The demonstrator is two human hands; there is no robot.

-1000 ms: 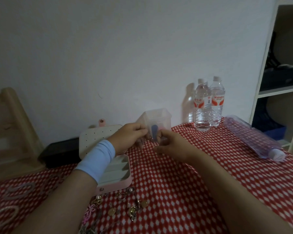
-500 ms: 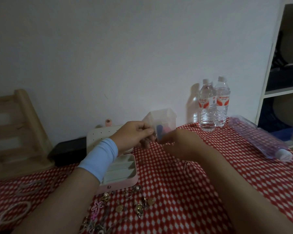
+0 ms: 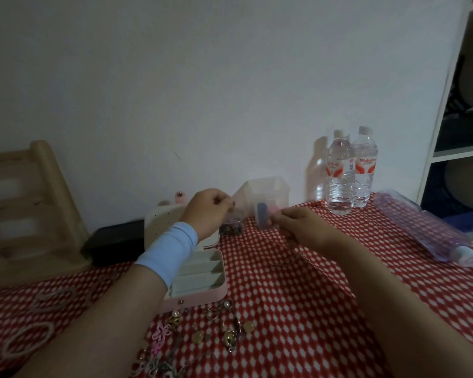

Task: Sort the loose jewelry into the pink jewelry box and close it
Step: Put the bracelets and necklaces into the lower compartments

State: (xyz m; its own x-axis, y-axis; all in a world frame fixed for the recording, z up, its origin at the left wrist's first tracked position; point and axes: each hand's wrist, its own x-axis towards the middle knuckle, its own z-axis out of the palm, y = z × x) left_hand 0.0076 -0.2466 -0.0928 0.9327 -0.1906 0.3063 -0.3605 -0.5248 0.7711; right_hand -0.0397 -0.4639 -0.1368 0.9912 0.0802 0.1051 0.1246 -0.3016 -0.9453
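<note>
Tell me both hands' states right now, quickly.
Left hand: fingertips pinched together; holding what, cannot be told.
Right hand: pinching what looks like a thin chain hanging below it.

Both forearms reach forward from the bottom edge, with the hands raised side by side but apart. The left hand (image 3: 206,211), a pale blue sleeve (image 3: 166,251) round its wrist, curls its fingers, thumb meeting fingertips; whether it holds anything cannot be made out. The right hand (image 3: 302,227), wrist bare, pinches a thin chain (image 3: 294,258) that dangles beneath it.
</note>
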